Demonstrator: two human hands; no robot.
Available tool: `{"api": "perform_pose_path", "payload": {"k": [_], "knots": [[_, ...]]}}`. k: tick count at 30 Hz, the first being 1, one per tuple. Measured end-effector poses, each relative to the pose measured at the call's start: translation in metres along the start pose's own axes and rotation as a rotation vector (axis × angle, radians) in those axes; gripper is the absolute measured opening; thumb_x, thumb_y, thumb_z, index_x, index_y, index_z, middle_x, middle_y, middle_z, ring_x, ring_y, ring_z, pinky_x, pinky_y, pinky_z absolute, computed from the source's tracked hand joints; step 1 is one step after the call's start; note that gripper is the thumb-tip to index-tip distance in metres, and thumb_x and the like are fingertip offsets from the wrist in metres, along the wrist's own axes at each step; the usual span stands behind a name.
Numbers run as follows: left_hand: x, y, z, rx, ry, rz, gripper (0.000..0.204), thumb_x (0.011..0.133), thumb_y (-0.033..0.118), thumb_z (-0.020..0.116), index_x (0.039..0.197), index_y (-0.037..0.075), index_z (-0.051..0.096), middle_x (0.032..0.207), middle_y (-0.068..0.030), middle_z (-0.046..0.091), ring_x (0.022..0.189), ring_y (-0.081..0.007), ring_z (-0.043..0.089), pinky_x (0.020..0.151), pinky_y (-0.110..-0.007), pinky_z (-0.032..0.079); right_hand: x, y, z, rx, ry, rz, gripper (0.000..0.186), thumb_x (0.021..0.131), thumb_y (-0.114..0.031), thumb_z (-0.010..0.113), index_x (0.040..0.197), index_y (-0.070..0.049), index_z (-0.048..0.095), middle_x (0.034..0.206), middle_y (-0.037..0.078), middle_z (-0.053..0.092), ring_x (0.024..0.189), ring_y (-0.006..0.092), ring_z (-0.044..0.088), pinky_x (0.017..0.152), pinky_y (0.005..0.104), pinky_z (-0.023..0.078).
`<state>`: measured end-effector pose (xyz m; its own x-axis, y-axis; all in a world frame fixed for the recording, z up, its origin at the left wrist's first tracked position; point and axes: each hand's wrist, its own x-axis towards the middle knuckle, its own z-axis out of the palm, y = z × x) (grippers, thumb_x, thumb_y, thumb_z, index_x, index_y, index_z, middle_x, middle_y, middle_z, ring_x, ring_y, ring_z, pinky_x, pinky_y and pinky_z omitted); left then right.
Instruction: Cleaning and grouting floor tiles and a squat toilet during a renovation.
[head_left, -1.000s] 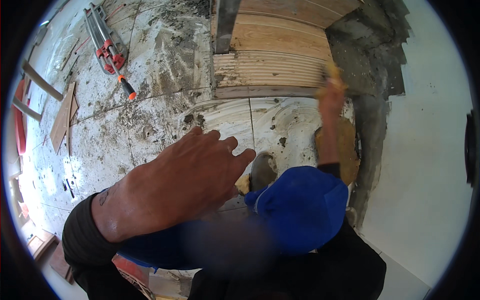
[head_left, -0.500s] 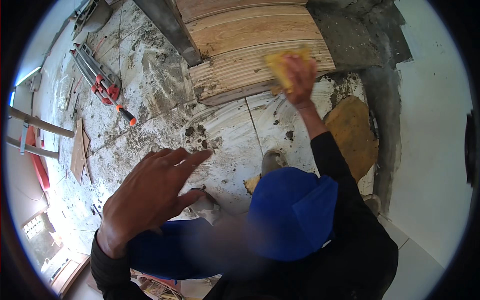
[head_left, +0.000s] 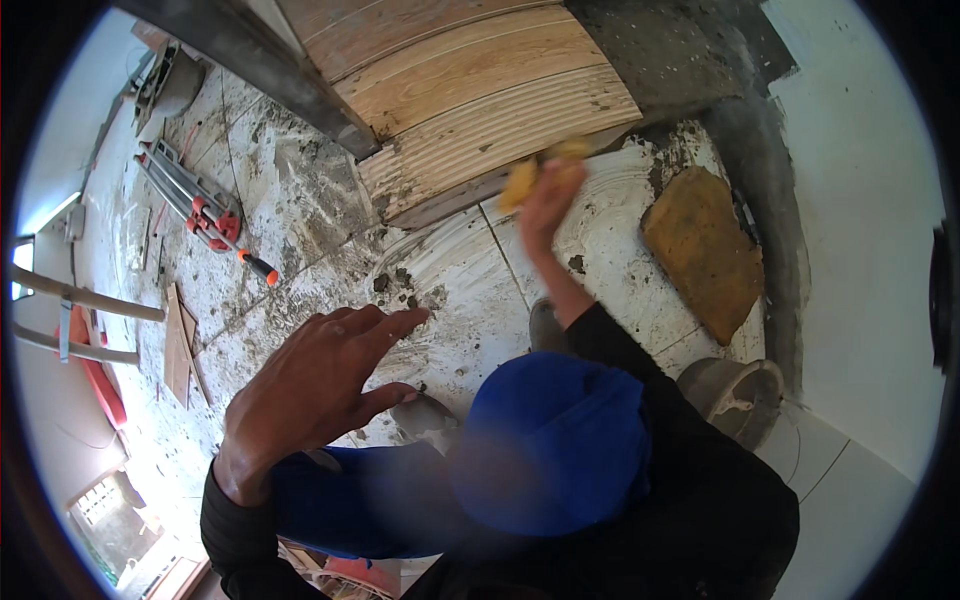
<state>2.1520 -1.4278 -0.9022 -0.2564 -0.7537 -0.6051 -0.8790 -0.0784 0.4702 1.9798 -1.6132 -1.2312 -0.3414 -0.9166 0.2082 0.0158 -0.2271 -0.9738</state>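
My right hand [head_left: 553, 197] is curled around a yellow sponge [head_left: 518, 187], blurred by motion. It is at the front edge of a step faced with ridged, wood-look tile [head_left: 490, 140]. Smeared, whitish floor tiles [head_left: 470, 260] lie below that edge. My left hand [head_left: 318, 385] hovers above my left knee, fingers and thumb apart, holding nothing. Under my arms are my blue-trousered knees [head_left: 555, 440], with grey boots partly visible in front of them. Dark mortar crumbs [head_left: 400, 283] are scattered on the floor beyond my left fingertips.
A flat brown slab [head_left: 705, 250] lies at right, close to a grey bucket [head_left: 745, 400] and the white wall [head_left: 850, 200]. A metal post [head_left: 270, 70] stands left of the step. Farther left are a red-and-grey tile cutter [head_left: 205, 205], tile offcuts [head_left: 180, 350] and two pole-like bars [head_left: 90, 295].
My right hand has come down and left with the sponge, from the ridged tile's face to its front edge. My view has shifted, bringing the bucket into sight. The left hand stays open.
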Motion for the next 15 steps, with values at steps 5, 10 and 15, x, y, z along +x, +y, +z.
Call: {"api": "perform_pose_path", "payload": {"k": [5,10,15], "knots": [[0.007,-0.005,0.009,-0.007,0.002,0.087,0.062,0.096,0.032,0.07,0.15,0.008,0.048,0.118,-0.0192,0.066,0.112,-0.039,0.063,0.1,-0.046,0.047,-0.114,-0.026,0.002,-0.079,-0.699,-0.04,0.028,0.11,-0.029,0.047,0.117,-0.003,0.056,0.098,0.012,0.055,0.074,0.0237,0.057,0.068,0.0377,0.048],[-0.005,-0.005,0.005,-0.01,0.04,-0.032,0.071,0.09,0.033,0.078,0.153,0.02,0.048,0.137,-0.0191,0.063,0.125,-0.0407,0.06,0.106,-0.049,0.049,-0.055,-0.037,-0.056,0.276,-0.35,0.641,0.027,0.111,-0.033,0.046,0.11,-0.008,0.056,0.094,0.005,0.061,0.083,0.0142,0.065,0.076,0.032,0.055],[-0.003,-0.026,0.005,-0.03,0.056,-0.1,0.067,0.093,0.034,0.076,0.151,0.015,0.049,0.134,-0.0194,0.065,0.128,-0.0442,0.057,0.108,-0.051,0.047,-0.049,0.005,-0.043,0.35,-0.182,0.619,0.019,0.107,-0.029,0.053,0.113,-0.012,0.056,0.108,0.005,0.061,0.1,0.0126,0.06,0.086,0.0313,0.053]]}}
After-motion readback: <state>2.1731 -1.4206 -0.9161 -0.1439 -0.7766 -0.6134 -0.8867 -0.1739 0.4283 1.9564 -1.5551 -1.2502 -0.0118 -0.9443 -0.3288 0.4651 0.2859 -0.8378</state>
